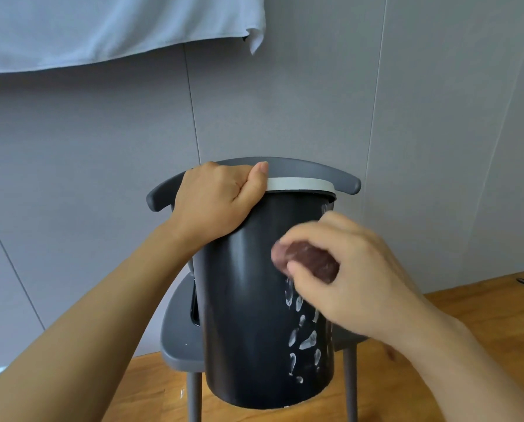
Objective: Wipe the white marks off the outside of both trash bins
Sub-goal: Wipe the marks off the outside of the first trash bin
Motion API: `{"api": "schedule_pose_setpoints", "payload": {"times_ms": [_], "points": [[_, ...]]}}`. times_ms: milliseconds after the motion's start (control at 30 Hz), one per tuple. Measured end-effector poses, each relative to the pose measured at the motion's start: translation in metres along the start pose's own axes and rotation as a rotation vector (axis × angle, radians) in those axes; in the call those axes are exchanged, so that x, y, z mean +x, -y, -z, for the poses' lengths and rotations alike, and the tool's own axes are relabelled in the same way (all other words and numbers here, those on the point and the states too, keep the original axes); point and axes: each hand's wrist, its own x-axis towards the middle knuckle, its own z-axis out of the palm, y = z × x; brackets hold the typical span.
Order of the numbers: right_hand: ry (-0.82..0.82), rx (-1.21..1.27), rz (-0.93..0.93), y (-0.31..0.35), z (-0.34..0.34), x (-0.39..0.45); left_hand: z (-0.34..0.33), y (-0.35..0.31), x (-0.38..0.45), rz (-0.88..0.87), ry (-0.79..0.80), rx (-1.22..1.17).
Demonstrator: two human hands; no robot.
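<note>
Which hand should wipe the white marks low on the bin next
Right. The right hand already holds the brown cloth against the bin, just above the white marks. The left hand grips the rim, steadying it.

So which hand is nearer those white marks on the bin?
Right. The right hand, gripping a dark cloth, sits just above the white marks; the left hand grips the bin at its rim.

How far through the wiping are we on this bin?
Done: the black bin's upper wall looks clean. In hand: the left hand grips the rim while the right hand rubs a dark reddish pad mid-wall. Left: white marks remain below the pad. A second bin isn't in view.
</note>
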Motion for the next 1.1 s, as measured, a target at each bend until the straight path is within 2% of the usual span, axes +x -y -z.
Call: {"api": "schedule_pose_setpoints", "payload": {"times_ms": [100, 167, 267, 367, 433, 500, 633, 733, 833, 933, 1100], "points": [[-0.239, 0.035, -0.074, -0.010, -0.001, 0.005, 0.000, -0.001, -0.001, -0.003, -0.005, -0.003], [-0.244, 0.022, -0.100, -0.014, -0.006, 0.004, -0.001, -0.003, -0.001, -0.015, -0.003, -0.001], [-0.101, 0.042, -0.065, -0.015, -0.010, -0.003, -0.002, -0.003, 0.001, -0.001, -0.001, 0.006], [0.169, 0.079, -0.013, -0.014, -0.006, -0.012, -0.004, 0.003, 0.002, 0.021, -0.002, -0.008], [0.228, 0.095, -0.008, -0.014, -0.004, -0.017, -0.005, 0.004, 0.002, 0.020, -0.003, -0.014], [0.128, 0.150, -0.023, -0.016, 0.000, -0.019, -0.006, 0.004, 0.002, 0.017, -0.004, -0.013], [-0.183, 0.213, -0.088, -0.020, 0.005, -0.014, -0.006, 0.002, 0.002, 0.011, -0.011, -0.016], [-0.282, 0.165, -0.087, -0.020, 0.003, -0.011, -0.006, 0.000, 0.003, 0.005, -0.013, -0.011], [-0.312, 0.122, -0.051, -0.016, -0.010, -0.008, -0.007, -0.002, 0.004, 0.002, -0.014, 0.002], [-0.271, 0.035, 0.002, -0.013, -0.022, -0.012, -0.008, -0.002, 0.003, 0.005, -0.010, 0.013], [0.015, 0.094, 0.042, -0.011, -0.014, -0.022, -0.007, 0.008, 0.003, 0.077, -0.002, 0.001]]}}
